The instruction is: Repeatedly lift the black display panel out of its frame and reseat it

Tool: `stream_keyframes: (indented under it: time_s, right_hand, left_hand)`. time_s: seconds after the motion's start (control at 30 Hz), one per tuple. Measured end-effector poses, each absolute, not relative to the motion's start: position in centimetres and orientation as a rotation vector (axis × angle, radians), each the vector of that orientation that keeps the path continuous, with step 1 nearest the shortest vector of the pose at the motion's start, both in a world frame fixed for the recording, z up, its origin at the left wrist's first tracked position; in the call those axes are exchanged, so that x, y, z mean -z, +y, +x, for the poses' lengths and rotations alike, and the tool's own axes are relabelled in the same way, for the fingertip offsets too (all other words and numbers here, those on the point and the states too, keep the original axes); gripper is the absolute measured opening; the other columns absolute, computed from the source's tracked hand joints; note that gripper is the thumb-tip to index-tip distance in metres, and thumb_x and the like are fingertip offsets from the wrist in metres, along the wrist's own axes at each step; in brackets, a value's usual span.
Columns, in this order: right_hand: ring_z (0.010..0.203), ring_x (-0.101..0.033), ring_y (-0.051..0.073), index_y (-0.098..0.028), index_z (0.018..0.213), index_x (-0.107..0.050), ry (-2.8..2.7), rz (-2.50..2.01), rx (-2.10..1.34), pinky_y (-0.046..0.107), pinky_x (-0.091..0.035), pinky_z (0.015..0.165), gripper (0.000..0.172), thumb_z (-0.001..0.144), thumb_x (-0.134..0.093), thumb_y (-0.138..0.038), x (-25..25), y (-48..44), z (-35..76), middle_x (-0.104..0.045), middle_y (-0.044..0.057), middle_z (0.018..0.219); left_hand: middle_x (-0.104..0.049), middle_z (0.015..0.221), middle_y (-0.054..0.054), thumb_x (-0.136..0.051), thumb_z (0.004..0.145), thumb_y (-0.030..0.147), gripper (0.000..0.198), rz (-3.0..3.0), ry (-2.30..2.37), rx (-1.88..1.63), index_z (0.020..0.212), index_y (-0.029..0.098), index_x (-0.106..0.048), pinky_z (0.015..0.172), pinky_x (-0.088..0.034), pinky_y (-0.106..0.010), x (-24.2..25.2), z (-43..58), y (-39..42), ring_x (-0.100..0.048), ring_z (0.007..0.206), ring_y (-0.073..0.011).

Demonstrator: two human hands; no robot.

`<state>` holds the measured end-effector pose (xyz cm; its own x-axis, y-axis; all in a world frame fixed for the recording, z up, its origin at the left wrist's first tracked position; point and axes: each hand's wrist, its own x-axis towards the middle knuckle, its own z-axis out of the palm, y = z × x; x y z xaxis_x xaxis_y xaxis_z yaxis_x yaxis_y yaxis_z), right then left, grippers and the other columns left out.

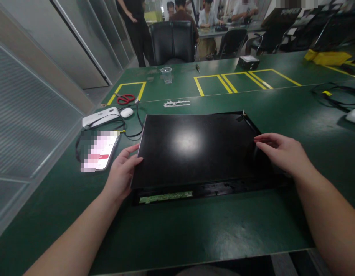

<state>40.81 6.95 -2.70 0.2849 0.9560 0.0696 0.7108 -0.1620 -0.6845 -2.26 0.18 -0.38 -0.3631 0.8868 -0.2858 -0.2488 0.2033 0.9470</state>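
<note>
A flat black screen panel point(194, 149) lies face up over a black frame point(223, 187), whose near and right sides show past it. A green circuit board strip point(165, 196) is visible along the frame's near side. My left hand point(121, 172) grips the panel's left edge, its thumb on top and fingers at the side. At the right edge my right hand point(281, 149) has thumb and fingertips pinched together on the panel's rim. The panel sits shifted to the left and away from the frame's near edge.
Left of the panel are a lit phone point(101, 151), a white device point(101, 117), a white mouse point(126, 112), cables and red scissors point(126, 99). Beyond stand a plastic cup point(167, 75), white scraps point(176, 103) and a black box point(248, 62). Several people are in the background.
</note>
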Motion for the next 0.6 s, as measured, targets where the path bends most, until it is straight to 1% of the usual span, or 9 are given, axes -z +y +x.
stream_keyframes:
  time_s: [0.07, 0.17, 0.37, 0.6]
  right_hand:
    - [0.092, -0.075, 0.029, -0.030, 0.091, -0.081, -1.490, -1.956, -0.506, 0.050, -0.055, 0.098, 0.032, 0.070, -0.070, -0.050, 2.63, 6.95, 40.74, -0.082, 0.004, 0.095]
    - [0.091, -0.074, 0.029, -0.030, 0.091, -0.081, -1.490, -1.962, -0.500, 0.049, -0.055, 0.097, 0.032, 0.069, -0.069, -0.051, 2.47, 6.90, 40.60, -0.082, 0.004, 0.094]
    - [0.090, -0.073, 0.029, -0.030, 0.090, -0.081, -1.502, -1.997, -0.487, 0.049, -0.054, 0.094, 0.034, 0.068, -0.068, -0.052, 2.29, 6.83, 40.52, -0.081, 0.005, 0.093]
    - [0.084, -0.072, 0.028, -0.031, 0.088, -0.081, -1.520, -1.956, -0.458, 0.048, -0.057, 0.090, 0.031, 0.068, -0.069, -0.051, 2.72, 6.91, 40.69, -0.081, 0.004, 0.088]
  left_hand:
    - [-0.081, 0.080, -0.003, -0.085, 0.058, 0.015, 0.058, 0.647, 1.449, -1.383, 0.113, 0.018, -0.069, 0.067, -0.067, -0.036, 0.33, -2.22, 0.20, -0.080, 0.075, -0.0284]
    - [-0.082, 0.081, -0.004, -0.085, 0.056, 0.014, 0.059, 0.638, 1.450, -1.384, 0.113, 0.018, -0.069, 0.066, -0.067, -0.036, 0.24, -2.16, 0.19, -0.080, 0.074, -0.0286]
    - [-0.082, 0.080, -0.002, -0.087, 0.055, 0.015, 0.061, 0.640, 1.461, -1.371, 0.113, 0.019, -0.069, 0.064, -0.067, -0.035, 0.13, -2.02, 0.20, -0.080, 0.074, -0.0281]
    - [-0.082, 0.080, -0.002, -0.086, 0.056, 0.016, 0.057, 0.646, 1.477, -1.370, 0.111, 0.020, -0.069, 0.068, -0.068, -0.038, 0.21, -2.10, 0.21, -0.081, 0.078, -0.0301]
